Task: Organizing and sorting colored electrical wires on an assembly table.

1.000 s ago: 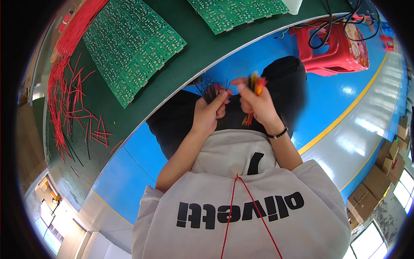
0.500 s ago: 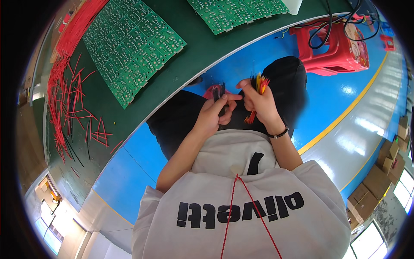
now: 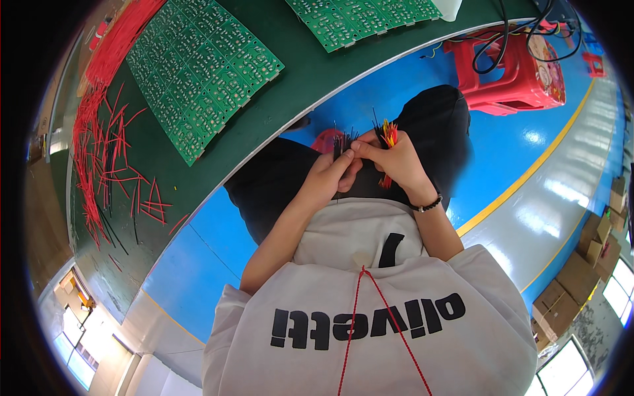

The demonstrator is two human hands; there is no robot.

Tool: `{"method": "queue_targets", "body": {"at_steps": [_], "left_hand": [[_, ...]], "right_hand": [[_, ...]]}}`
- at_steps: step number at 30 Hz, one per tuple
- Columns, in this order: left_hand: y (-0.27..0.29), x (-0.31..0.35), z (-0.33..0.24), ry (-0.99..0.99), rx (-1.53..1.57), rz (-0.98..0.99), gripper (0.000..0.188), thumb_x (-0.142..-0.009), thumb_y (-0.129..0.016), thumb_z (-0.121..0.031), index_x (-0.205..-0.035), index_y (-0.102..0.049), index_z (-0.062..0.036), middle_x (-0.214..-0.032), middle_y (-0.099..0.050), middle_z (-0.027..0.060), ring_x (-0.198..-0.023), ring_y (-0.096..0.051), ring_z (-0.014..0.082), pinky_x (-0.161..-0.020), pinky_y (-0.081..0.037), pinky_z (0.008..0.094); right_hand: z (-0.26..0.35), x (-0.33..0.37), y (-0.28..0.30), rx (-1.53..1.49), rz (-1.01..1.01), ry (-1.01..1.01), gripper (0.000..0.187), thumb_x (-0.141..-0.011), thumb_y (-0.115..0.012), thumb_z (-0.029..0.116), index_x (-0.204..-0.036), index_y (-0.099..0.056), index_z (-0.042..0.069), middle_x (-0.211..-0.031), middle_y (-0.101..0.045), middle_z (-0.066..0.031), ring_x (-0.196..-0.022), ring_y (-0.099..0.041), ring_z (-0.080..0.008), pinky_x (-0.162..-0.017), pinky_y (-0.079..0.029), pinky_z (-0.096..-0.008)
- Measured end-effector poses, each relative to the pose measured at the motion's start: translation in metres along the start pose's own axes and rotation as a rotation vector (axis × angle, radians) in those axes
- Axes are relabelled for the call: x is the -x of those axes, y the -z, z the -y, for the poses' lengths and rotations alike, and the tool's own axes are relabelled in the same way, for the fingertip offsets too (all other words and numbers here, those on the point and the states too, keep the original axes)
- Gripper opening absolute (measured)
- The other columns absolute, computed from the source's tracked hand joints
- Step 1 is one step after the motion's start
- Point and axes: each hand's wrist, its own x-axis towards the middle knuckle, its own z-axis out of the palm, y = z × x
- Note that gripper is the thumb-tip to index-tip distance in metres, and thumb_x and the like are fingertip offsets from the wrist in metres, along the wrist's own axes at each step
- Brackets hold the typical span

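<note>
Over my lap, my left hand (image 3: pixel 328 177) is closed round a bundle of short black wires (image 3: pixel 344 142), their ends sticking up past the fingers. My right hand (image 3: pixel 397 160) grips a mixed bundle of red, yellow and black wires (image 3: pixel 389 134), which stick out above and below the fist. The right thumb and fingertip meet the left fingertips beside the black bundle. Whether a single wire is pinched between them is too small to tell.
On the green table (image 3: pixel 264 122) lie a large green circuit board panel (image 3: pixel 205 72) and a second panel (image 3: pixel 360 20). Loose red wires (image 3: pixel 92 142) spread along the left, with a few black ones. A red plastic stool (image 3: pixel 508 79) stands on the blue floor at right, below black cables (image 3: pixel 505 39).
My right hand has come left, bringing its thumb and fingertip against the black bundle in my left hand. The left hand has shifted slightly. Both bundles are still held.
</note>
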Motion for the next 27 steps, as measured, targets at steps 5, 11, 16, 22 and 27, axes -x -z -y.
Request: {"method": "queue_targets", "body": {"at_steps": [5, 11, 16, 22, 27], "left_hand": [[0.0, 0.001, -0.005, -0.031, 0.062, 0.045, 0.028, -0.091, -0.038, -0.026, -0.084, -0.048, -0.0009, -0.069, -0.045, 0.0028, -0.05, -0.039, 0.0086, -0.043, -0.03, 0.0207], [-0.007, -0.002, -0.006, -0.143, 0.006, -0.107, 0.032, -0.092, -0.036, -0.027, -0.094, -0.05, 0.0015, -0.081, -0.051, 0.0071, -0.066, -0.053, 0.0148, -0.058, -0.046, 0.0269], [-0.006, -0.006, 0.006, -0.128, 0.011, -0.069, 0.03, -0.092, -0.035, -0.026, -0.089, -0.051, -0.001, -0.077, -0.052, 0.0062, -0.065, -0.052, 0.014, -0.057, -0.045, 0.0261], [-0.008, -0.007, 0.014, -0.116, 0.057, -0.13, 0.028, -0.093, -0.035, -0.026, -0.087, -0.051, -0.0034, -0.073, -0.053, 0.0041, -0.065, -0.052, 0.0135, -0.06, -0.045, 0.0263], [-0.015, -0.01, 0.012, -0.108, 0.258, -0.09, 0.027, -0.092, -0.037, -0.027, -0.093, -0.05, -0.0035, -0.085, -0.052, 0.0054, -0.076, -0.052, 0.0137, -0.068, -0.047, 0.0306]], "right_hand": [[-0.009, -0.003, 0.004, 0.036, 0.015, -0.017, 0.013, -0.08, -0.059, 0.012, -0.082, -0.061, 0.0, -0.059, -0.055, -0.0004, -0.047, -0.042, -0.0028, -0.045, -0.032, -0.0174], [-0.021, -0.01, 0.004, -0.402, -0.024, 0.062, 0.012, -0.088, -0.047, 0.014, -0.082, -0.048, 0.003, -0.051, -0.034, 0.0056, -0.042, -0.027, -0.0034, -0.039, -0.024, -0.0199], [-0.015, -0.004, -0.011, -0.214, -0.007, 0.013, 0.017, -0.089, -0.042, 0.016, -0.078, -0.046, 0.003, -0.052, -0.043, 0.0009, -0.041, -0.039, -0.0075, -0.04, -0.034, -0.0211], [-0.022, -0.002, -0.019, -0.425, -0.075, -0.025, 0.013, -0.089, -0.041, 0.015, -0.085, -0.04, 0.002, -0.055, -0.045, -0.0025, -0.042, -0.044, -0.0101, -0.037, -0.038, -0.0259], [-0.016, 0.0, -0.016, -0.297, -0.234, 0.072, 0.016, -0.089, -0.043, 0.016, -0.082, -0.037, 0.003, -0.06, -0.049, -0.0042, -0.042, -0.046, -0.0097, -0.035, -0.039, -0.0256]]}}
